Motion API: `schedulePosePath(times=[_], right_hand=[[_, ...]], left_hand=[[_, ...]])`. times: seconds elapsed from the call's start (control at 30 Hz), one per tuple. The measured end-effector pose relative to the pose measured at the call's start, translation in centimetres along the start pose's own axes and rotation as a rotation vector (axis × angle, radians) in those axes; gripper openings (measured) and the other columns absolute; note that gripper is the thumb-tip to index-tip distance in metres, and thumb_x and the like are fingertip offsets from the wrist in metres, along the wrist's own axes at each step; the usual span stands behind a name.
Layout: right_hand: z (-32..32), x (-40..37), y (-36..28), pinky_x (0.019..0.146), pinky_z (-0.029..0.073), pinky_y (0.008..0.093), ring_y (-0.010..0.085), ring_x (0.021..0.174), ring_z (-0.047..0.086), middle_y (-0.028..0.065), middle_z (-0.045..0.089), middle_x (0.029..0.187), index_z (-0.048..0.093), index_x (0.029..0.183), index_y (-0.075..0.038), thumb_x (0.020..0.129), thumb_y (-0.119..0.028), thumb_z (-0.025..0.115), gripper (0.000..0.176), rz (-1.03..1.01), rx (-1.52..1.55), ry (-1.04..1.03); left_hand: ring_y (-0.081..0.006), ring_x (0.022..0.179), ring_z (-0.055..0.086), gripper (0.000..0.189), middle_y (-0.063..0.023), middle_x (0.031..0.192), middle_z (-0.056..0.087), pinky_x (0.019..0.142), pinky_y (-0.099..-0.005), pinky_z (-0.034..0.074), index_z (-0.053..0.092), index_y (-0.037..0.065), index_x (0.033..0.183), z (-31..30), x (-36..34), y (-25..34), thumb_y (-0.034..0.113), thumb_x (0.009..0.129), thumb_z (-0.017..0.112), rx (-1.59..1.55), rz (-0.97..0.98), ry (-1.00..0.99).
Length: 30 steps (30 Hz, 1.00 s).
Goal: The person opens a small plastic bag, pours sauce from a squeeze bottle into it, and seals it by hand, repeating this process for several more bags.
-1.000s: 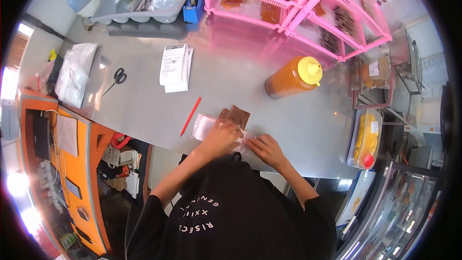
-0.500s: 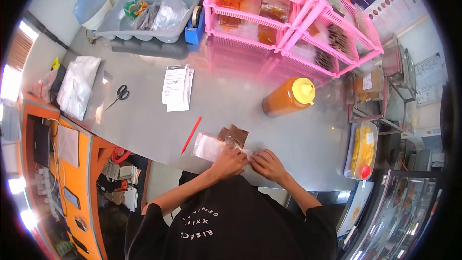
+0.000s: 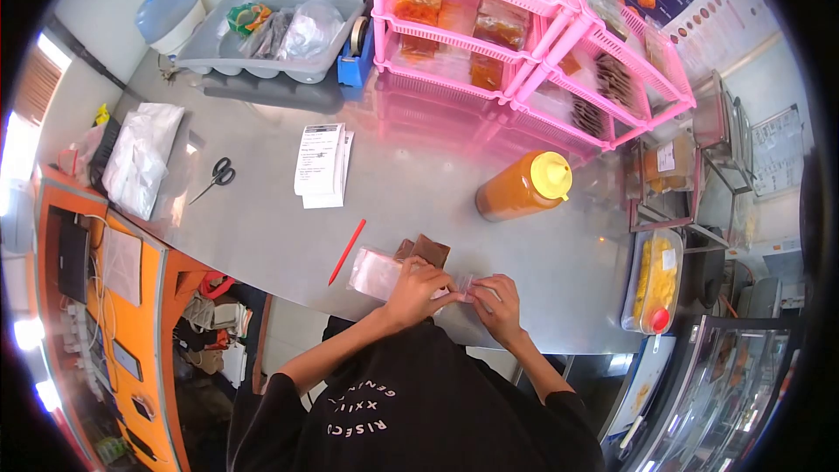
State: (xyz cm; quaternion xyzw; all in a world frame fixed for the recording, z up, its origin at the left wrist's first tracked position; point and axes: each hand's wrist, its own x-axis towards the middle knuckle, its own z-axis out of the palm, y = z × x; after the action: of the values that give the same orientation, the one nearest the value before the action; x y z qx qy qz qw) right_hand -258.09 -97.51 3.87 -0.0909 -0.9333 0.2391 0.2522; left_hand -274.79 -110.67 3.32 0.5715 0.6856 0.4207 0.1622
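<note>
At the near edge of the metal table, my left hand [image 3: 418,292] and my right hand [image 3: 496,304] pinch a small clear plastic bag [image 3: 467,284] between them. Beneath and left of my left hand lies a stack of clear plastic bags [image 3: 371,272]. Two brown sauce sachets [image 3: 430,250] rest just beyond my left fingers, partly overlapping. A red pen [image 3: 348,252] lies to the left of the stack. Beyond my right hand is a squeeze bottle [image 3: 522,188] of orange sauce with a yellow cap. My fingers hide part of the bag they hold.
Printed slips [image 3: 322,166] and black scissors [image 3: 216,177] lie on the metal table [image 3: 262,236]. Pink racks [image 3: 454,52] with packets stand at the back, beside a blue tape dispenser [image 3: 356,61] and a grey tray [image 3: 210,52]. A tub of yellow food [image 3: 655,280] sits at right.
My right hand has moved slightly right, away from the left. The small clear bag now shows between my fingers. The stack and sachets stay in about the same place.
</note>
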Motion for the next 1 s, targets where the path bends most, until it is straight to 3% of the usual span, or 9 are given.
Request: schedulePosePath(times=[0.1,0.2,0.3,0.4,0.5,0.77,0.97,1.0], right_hand=[[-1.6,1.2,-0.9,0.076,0.047,0.0360,0.0228,0.083,0.059,0.0042,0.063,0.092,0.068,0.088,-0.009,0.069,-0.004,0.073,0.020,0.098,0.003,0.018],[-2.5,2.4,-1.5,0.070,0.047,0.0328,0.0218,0.079,0.060,0.0050,0.065,0.085,0.068,0.085,-0.008,0.072,-0.004,0.073,0.014,0.268,0.056,0.059],[-3.1,3.9,-1.9,0.067,0.048,0.0310,0.0208,0.073,0.061,0.0063,0.066,0.079,0.068,0.084,-0.006,0.074,-0.005,0.073,0.012,0.394,0.162,0.160],[-2.6,5.5,-3.2,0.065,0.049,0.0305,0.0200,0.070,0.063,0.0073,0.066,0.075,0.068,0.083,-0.004,0.074,-0.005,0.074,0.011,0.459,0.272,0.176],[-1.5,6.3,-4.0,0.065,0.049,0.0299,0.0196,0.070,0.064,0.0077,0.066,0.075,0.067,0.083,-0.003,0.074,-0.005,0.073,0.011,0.472,0.333,0.162],[-1.5,8.3,-3.8,0.066,0.050,0.0288,0.0217,0.074,0.064,0.0098,0.064,0.080,0.063,0.086,-0.001,0.078,-0.004,0.067,0.009,0.559,0.607,0.078],[-1.2,8.3,-3.9,0.062,0.049,0.0362,0.0249,0.075,0.058,0.0071,0.058,0.077,0.056,0.081,-0.004,0.079,-0.008,0.059,0.005,0.309,-0.018,-0.092],[-1.0,8.1,-3.6,0.062,0.049,0.0370,0.0250,0.074,0.058,0.0066,0.057,0.077,0.057,0.082,-0.005,0.078,-0.010,0.059,0.006,0.300,-0.015,-0.119]], left_hand=[[-0.0153,0.077,0.060,0.018,0.0011,0.079,0.064,0.085,-0.0354,0.035,0.066,0.012,0.085,-1.0,1.2,-0.1,0.024,0.075,0.075,-0.128,-0.080,0.042],[-0.0175,0.074,0.061,0.020,-0.0025,0.079,0.064,0.079,-0.0341,0.038,0.065,0.010,0.088,-1.9,2.8,0.6,0.022,0.076,0.075,-0.254,-0.183,0.296],[-0.0204,0.072,0.061,0.023,-0.0052,0.078,0.063,0.074,-0.0338,0.042,0.065,0.009,0.092,-3.5,3.4,2.3,0.020,0.075,0.076,0.017,-0.013,0.382],[-0.0223,0.070,0.060,0.024,-0.0081,0.081,0.064,0.068,-0.0326,0.046,0.065,0.006,0.095,-3.3,3.6,3.7,0.020,0.077,0.074,-0.141,-0.035,0.208],[-0.0229,0.069,0.060,0.024,-0.0101,0.081,0.065,0.064,-0.0305,0.047,0.066,0.001,0.095,-2.4,3.6,3.9,0.019,0.080,0.072,-0.416,-0.229,0.144],[-0.0208,0.065,0.058,0.015,-0.0102,0.074,0.064,0.062,-0.0314,0.045,0.066,0.000,0.091,-3.1,4.0,1.2,0.013,0.085,0.065,-0.479,-0.297,0.071],[-0.0239,0.063,0.057,0.009,-0.0066,0.067,0.058,0.066,-0.0357,0.042,0.060,0.005,0.075,-2.9,4.3,0.6,0.012,0.077,0.066,-0.028,0.014,0.087],[-0.0238,0.064,0.057,0.010,-0.0057,0.066,0.057,0.067,-0.0363,0.041,0.059,0.007,0.072,-3.1,4.6,0.5,0.012,0.075,0.066,0.072,0.082,0.075]])
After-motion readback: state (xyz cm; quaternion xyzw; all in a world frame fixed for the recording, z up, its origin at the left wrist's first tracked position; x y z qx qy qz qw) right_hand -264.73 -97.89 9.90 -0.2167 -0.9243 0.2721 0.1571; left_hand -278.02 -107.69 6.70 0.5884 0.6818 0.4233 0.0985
